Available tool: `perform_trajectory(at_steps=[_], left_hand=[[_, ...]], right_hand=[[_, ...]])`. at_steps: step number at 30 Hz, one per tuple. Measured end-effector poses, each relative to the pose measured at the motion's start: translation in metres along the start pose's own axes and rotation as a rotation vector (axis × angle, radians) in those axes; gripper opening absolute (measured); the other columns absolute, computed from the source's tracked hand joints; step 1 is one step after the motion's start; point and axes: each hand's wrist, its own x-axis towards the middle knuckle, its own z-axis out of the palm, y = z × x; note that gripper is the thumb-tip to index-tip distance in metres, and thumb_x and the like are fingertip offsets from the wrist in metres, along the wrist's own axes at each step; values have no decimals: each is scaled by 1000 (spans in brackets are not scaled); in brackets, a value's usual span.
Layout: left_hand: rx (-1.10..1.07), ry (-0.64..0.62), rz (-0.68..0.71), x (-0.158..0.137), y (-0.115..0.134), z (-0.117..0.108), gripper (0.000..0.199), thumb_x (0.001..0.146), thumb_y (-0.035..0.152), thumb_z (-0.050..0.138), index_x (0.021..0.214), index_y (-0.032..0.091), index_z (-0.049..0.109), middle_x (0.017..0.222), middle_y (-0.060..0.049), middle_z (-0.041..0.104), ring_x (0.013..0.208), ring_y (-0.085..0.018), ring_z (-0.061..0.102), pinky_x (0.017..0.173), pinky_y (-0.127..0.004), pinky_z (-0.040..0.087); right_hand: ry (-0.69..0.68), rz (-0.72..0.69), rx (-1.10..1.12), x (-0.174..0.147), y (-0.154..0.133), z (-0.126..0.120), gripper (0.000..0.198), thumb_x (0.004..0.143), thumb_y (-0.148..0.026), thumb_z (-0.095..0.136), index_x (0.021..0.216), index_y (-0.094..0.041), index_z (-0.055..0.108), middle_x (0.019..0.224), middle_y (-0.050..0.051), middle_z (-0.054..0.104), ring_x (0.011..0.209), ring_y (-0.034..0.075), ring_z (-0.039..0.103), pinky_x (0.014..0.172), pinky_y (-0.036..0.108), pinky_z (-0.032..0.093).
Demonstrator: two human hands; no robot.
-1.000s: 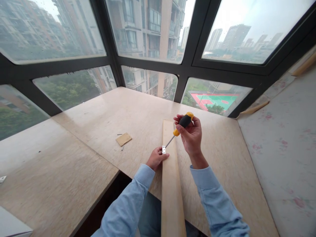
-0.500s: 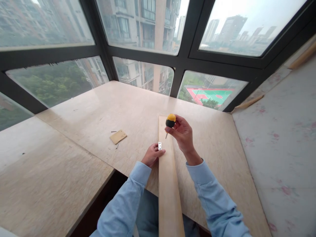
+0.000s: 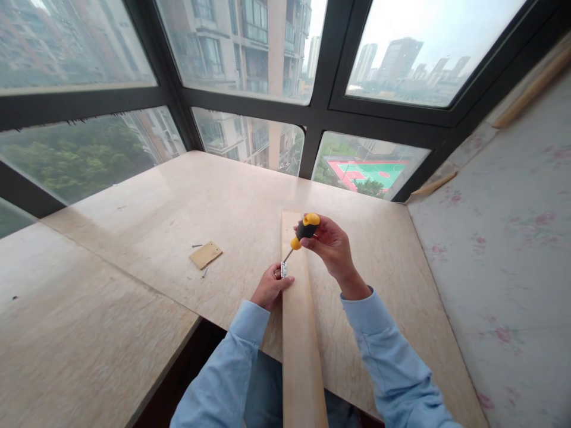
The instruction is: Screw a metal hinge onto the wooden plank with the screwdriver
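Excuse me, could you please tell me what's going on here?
A person's left hand holds a small metal hinge at the left edge of a long wooden board. The right hand grips a yellow-and-black screwdriver, its tip at the hinge's upper end. To the left, a small tan rectangular plate lies on the countertop, with what look like two screws beside it.

Screwdriver [image 3: 306,229] at metal plate [image 3: 284,270] on edge of board [image 3: 300,339]

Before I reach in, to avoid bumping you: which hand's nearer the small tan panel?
Left. The left hand is right of the small tan panel; the right hand, gripping the screwdriver, is farther right.
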Motion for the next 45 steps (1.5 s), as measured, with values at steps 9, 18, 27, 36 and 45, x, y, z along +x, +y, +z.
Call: perform_trajectory(at_steps=[9, 18, 27, 36, 45], left_hand=[[-23, -19, -15, 1, -1, -2, 63, 49, 28, 92, 100, 15, 57, 83, -4, 70, 70, -15, 65, 73, -30, 52], [-35, -28, -19, -1, 1, -1, 66, 48, 29, 93, 101, 16, 57, 86, -5, 69, 73, -16, 66, 75, -31, 52], [-51, -41, -21, -2, 2, -1, 64, 48, 29, 93, 101, 16, 59, 86, -5, 69, 74, -18, 67, 75, -32, 53], [-62, -45, -13, -2, 1, -1, 65, 48, 28, 93, 102, 15, 58, 87, -6, 71, 74, -18, 67, 75, -32, 54], [-79, -36, -20, -1, 0, -2, 65, 48, 26, 93, 103, 15, 60, 90, -6, 71, 78, -18, 67, 78, -33, 53]], right_hand=[[-23, 5, 32, -2, 3, -5, 43, 69, -21, 84, 107, -26, 66, 98, 0, 72, 93, 20, 70, 78, 37, 61], [-25, 42, -5, -4, 5, -3, 45, 67, -24, 86, 107, -25, 65, 97, 1, 72, 93, 20, 69, 78, 39, 63], [-63, 77, 13, -4, 8, -3, 47, 65, -25, 86, 107, -24, 65, 97, 3, 72, 96, 22, 69, 78, 40, 63], [-55, 70, 6, -4, 8, -5, 45, 66, -22, 86, 107, -24, 65, 99, 2, 71, 96, 21, 68, 79, 39, 63], [-30, 33, -16, -4, 7, -6, 46, 66, -23, 86, 107, -24, 65, 100, 2, 70, 97, 21, 68, 80, 40, 63]])
